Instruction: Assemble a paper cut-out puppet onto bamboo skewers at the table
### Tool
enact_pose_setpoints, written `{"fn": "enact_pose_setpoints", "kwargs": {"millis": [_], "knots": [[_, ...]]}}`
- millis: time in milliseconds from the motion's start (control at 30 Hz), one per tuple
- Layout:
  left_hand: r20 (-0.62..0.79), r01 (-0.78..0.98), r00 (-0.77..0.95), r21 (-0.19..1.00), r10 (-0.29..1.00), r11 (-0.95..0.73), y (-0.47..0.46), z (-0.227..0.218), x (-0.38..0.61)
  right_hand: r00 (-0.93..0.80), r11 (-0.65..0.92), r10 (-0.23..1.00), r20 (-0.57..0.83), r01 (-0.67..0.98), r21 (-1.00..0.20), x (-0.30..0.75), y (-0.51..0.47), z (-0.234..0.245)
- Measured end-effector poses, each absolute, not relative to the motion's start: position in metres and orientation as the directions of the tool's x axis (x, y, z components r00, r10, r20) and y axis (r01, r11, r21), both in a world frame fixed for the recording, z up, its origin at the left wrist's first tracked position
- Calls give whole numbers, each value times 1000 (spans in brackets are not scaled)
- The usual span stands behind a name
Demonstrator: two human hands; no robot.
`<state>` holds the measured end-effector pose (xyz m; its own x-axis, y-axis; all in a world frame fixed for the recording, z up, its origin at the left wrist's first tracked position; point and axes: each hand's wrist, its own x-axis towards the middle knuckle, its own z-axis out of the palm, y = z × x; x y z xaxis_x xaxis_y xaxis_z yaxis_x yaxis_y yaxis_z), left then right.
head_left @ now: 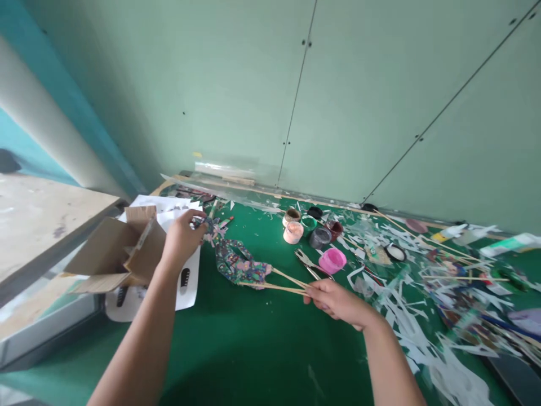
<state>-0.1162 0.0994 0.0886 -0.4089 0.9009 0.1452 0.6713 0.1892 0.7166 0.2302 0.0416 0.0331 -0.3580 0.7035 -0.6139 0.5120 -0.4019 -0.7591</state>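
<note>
A flat cut-out figure point(236, 262) painted in a dense multicoloured pattern is held just above the green table point(253, 338). Two thin wooden sticks point(287, 282) run from its lower right end. My left hand point(182, 235) is closed on the figure's upper left end. My right hand point(333, 299) is closed on the free ends of the sticks. The figure stretches diagonally between both hands.
An open cardboard box point(122, 251) lies on white paper sheets point(186, 287) at the left. Several small paint pots point(310, 228), a pink lid point(332, 260) and pliers point(308, 264) sit behind the figure. Paper scraps point(422, 316) and sticks cover the right side. A green wall stands behind.
</note>
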Motion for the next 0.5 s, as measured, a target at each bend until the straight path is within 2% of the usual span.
{"fn": "enact_pose_setpoints", "kwargs": {"millis": [133, 233, 333, 433, 500], "knots": [[240, 744, -390, 652, 889, 150, 110, 126, -145, -346, -416, 746, -569, 425, -804, 228, 44, 52], [304, 785, -430, 591, 850, 185, 126, 156, -174, -419, -324, 768, -484, 398, -859, 199, 68, 67], [387, 803, -477, 557, 789, 212, 125, 172, -195, -337, -132, 869, -363, 547, -826, 146, 104, 74], [430, 826, -489, 508, 759, 244, 101, 170, -211, -254, -59, 929, -268, 615, -787, 93, 131, 73], [406, 849, -476, 445, 780, 286, 77, 160, -225, -193, -16, 962, -194, 669, -743, 70, 137, 70]]}}
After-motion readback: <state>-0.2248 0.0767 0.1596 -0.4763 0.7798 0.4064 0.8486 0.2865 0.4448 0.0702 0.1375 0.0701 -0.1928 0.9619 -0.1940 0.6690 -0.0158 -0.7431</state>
